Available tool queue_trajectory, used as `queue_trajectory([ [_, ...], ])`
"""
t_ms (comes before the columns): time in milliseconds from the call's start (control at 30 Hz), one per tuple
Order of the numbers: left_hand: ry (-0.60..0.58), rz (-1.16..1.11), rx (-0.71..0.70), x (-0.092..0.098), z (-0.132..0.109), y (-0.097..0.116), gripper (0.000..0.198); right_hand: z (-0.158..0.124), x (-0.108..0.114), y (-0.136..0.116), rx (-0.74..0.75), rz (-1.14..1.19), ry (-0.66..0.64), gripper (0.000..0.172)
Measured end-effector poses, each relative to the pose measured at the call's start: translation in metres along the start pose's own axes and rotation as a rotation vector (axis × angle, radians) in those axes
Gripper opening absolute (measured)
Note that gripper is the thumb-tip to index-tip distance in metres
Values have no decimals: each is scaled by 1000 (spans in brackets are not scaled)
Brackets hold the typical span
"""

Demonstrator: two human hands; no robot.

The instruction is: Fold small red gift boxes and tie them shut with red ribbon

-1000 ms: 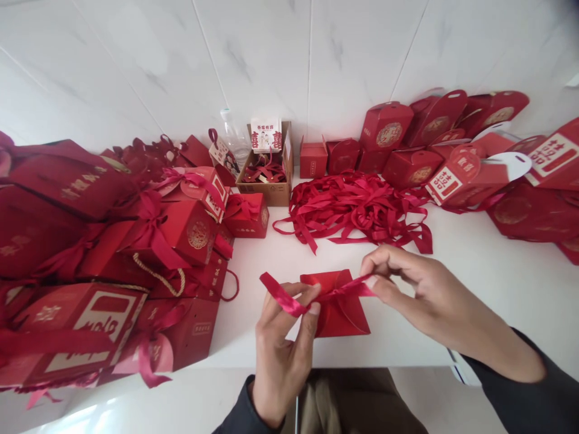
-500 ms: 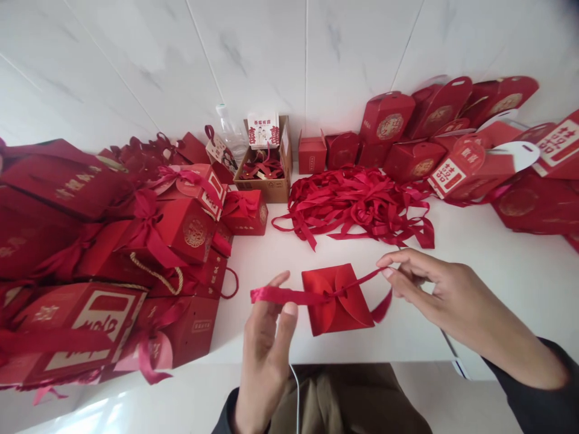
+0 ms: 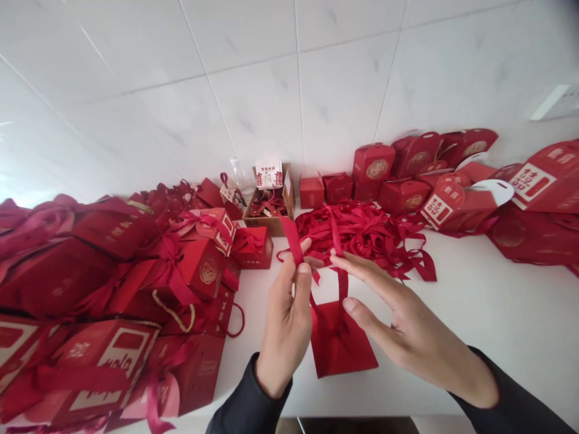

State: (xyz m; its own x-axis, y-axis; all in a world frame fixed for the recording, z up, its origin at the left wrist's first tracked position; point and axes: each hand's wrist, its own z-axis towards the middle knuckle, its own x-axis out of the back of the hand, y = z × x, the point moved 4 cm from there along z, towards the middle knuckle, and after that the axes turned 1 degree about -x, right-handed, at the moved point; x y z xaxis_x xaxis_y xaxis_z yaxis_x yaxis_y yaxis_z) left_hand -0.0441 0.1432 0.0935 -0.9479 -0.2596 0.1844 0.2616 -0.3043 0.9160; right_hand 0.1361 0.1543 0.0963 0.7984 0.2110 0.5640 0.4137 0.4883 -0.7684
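A small red gift box (image 3: 340, 345) hangs just above the white table (image 3: 497, 313), carried by a red ribbon (image 3: 342, 283) looped around it. My left hand (image 3: 287, 319) pinches one ribbon end (image 3: 292, 240) between thumb and fingertips. My right hand (image 3: 398, 325) holds the other ribbon end at its fingertips, with the fingers stretched forward and the thumb below. Both hands are raised over the box, close together.
A loose heap of red ribbons (image 3: 366, 232) lies behind the hands. Tied red boxes and bags (image 3: 136, 283) crowd the left side. A cardboard box (image 3: 270, 205) stands at the tiled wall, and folded red boxes (image 3: 443, 181) line the back right.
Both hands rose and came together, pulling the ribbon ends upward. The box lifted off the table and now hangs from the ribbon. The camera tilted up.
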Motion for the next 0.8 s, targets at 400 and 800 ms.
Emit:
queue_trajectory([
  [400,-27,226,262,18,-27,-36,50,-11,9,35,-362,208,-24,48],
  [800,-212,442,106,26,-81,-28,15,-33,-4,42,-497,323,-105,43],
])
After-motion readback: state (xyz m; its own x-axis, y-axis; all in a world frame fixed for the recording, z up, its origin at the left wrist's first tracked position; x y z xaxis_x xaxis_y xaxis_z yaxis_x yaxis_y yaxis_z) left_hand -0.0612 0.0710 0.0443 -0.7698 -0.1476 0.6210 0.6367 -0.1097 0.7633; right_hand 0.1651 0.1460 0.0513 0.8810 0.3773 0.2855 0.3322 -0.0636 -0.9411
